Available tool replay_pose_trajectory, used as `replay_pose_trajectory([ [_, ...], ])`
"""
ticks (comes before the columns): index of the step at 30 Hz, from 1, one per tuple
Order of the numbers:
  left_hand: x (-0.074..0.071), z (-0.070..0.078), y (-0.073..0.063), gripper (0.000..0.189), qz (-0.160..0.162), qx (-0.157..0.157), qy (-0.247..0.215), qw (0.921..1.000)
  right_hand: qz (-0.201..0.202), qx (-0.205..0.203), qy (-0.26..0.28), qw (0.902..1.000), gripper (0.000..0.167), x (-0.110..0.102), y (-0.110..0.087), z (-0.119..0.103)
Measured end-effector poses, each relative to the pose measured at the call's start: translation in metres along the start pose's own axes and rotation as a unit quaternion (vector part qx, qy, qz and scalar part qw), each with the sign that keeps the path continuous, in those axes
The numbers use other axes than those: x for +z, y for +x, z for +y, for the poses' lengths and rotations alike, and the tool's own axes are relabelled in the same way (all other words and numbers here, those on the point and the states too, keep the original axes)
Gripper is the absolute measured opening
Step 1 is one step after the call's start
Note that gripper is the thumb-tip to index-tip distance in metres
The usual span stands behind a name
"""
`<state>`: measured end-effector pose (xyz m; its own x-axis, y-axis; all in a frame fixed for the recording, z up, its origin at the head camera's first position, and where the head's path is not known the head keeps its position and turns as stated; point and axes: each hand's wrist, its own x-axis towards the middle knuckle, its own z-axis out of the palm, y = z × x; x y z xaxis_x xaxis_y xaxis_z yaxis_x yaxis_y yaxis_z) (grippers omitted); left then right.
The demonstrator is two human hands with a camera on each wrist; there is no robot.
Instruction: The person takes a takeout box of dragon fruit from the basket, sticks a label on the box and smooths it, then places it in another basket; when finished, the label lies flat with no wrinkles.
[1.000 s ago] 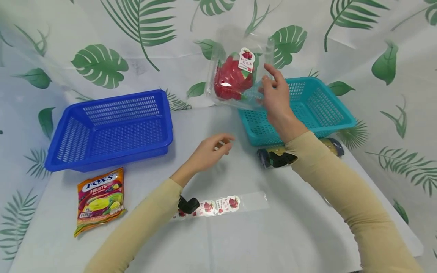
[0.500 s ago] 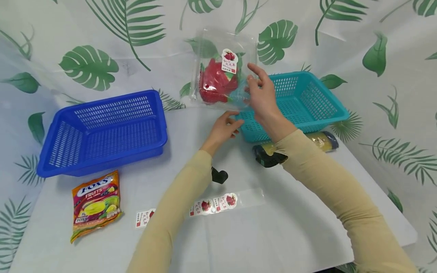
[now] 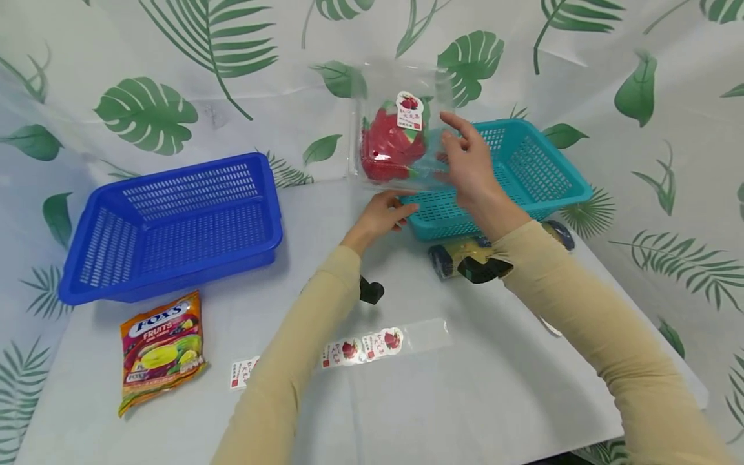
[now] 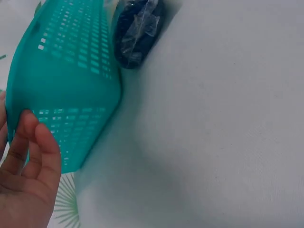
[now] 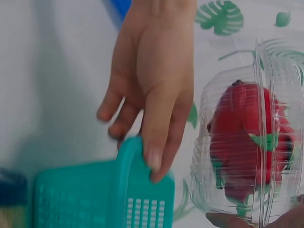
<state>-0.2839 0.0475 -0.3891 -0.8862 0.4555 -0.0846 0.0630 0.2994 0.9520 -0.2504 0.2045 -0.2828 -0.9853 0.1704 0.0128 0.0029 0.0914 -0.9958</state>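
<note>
My left hand (image 3: pixel 378 219) pinches the rim at the near left corner of the teal basket (image 3: pixel 444 227). In the left wrist view its fingers (image 4: pixel 45 142) lie against the basket's wall (image 4: pixel 61 90). Above the basket's back left side, my right hand (image 3: pixel 472 166) holds a clear plastic clamshell box (image 3: pixel 401 148) by its right side. Red dragon fruit with green tips (image 5: pixel 244 128) shows through the clear plastic. A white label (image 3: pixel 409 111) with a fruit picture sits on the box's face.
A blue basket (image 3: pixel 168 278) stands at the left, with a Fox's candy bag (image 3: pixel 161 352) before it. A strip of fruit labels (image 3: pixel 363 347) lies at the table's front. Partly under my right forearm is a clear-wrapped yellow package with dark ends (image 3: pixel 459 253).
My left hand has risen from over the table's middle to the teal basket and taken its rim. The clamshell box stays in my right hand, shifting slightly left, then back right.
</note>
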Motion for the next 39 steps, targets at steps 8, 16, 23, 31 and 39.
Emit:
replay_pose_trajectory([
  [8, 0.004, 0.002, 0.000, 0.043, 0.012, -0.003, 0.011, 0.9999, 0.006, 0.035, -0.020, 0.9992, 0.040, -0.036, 0.003, 0.001],
  [16, 0.003, 0.004, -0.005, 0.041, 0.016, -0.015, -0.012, 0.9997, -0.029, 0.058, -0.086, 0.9942, 0.044, -0.068, 0.013, 0.005],
  [23, 0.003, 0.006, -0.004, 0.046, 0.018, -0.013, 0.007, 0.9997, -0.035, 0.069, -0.137, 0.9876, 0.047, -0.089, 0.020, 0.013],
  [31, 0.004, 0.008, -0.004, 0.044, 0.014, -0.014, 0.006, 0.9998, -0.046, 0.071, -0.170, 0.9818, 0.048, -0.106, 0.029, 0.017],
  [39, 0.005, 0.010, -0.005, 0.043, 0.018, -0.021, -0.006, 0.9996, -0.063, 0.085, -0.219, 0.9700, 0.050, -0.126, 0.038, 0.029],
])
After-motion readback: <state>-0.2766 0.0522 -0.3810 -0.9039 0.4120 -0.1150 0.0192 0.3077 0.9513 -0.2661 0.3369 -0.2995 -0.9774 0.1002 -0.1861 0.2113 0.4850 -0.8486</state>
